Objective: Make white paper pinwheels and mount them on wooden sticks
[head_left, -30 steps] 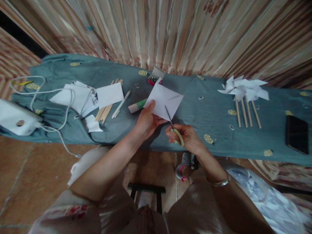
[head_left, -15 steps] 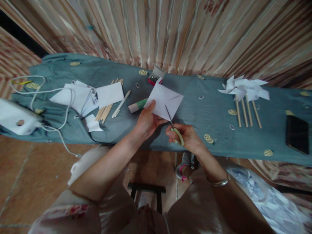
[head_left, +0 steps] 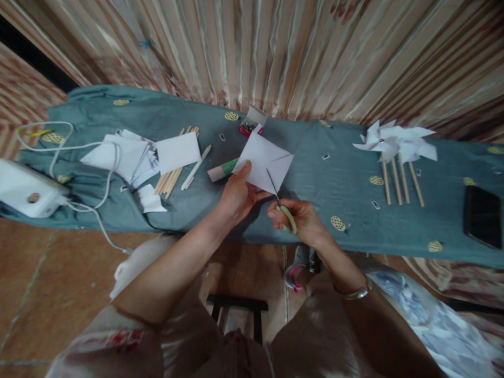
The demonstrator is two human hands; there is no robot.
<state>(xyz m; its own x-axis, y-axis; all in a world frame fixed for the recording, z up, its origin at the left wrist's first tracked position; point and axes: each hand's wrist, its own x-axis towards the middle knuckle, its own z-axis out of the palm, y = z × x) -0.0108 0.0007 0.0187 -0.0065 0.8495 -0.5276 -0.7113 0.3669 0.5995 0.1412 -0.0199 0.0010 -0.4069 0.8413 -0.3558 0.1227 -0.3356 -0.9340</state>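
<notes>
My left hand (head_left: 237, 194) pinches the near left edge of a white square of paper (head_left: 263, 161) and holds it above the blue-grey cloth of the table (head_left: 331, 184). My right hand (head_left: 301, 219) grips small scissors (head_left: 280, 204) with pale green handles. Their blades reach into the paper's near edge, pointing up and to the left. A glue stick (head_left: 222, 170) with a green band lies just behind my left hand.
White paper sheets (head_left: 129, 155), wooden sticks (head_left: 173, 173) and a white pen (head_left: 196, 168) lie at the left. A white device (head_left: 23, 191) with a cable sits far left. Finished paper pinwheels (head_left: 394, 147) lie at the right, a black phone (head_left: 482, 216) beyond. A small open box (head_left: 250, 124) stands at the back.
The paper has turned very slightly in my left hand; scissors and both hands stay almost in the same place.
</notes>
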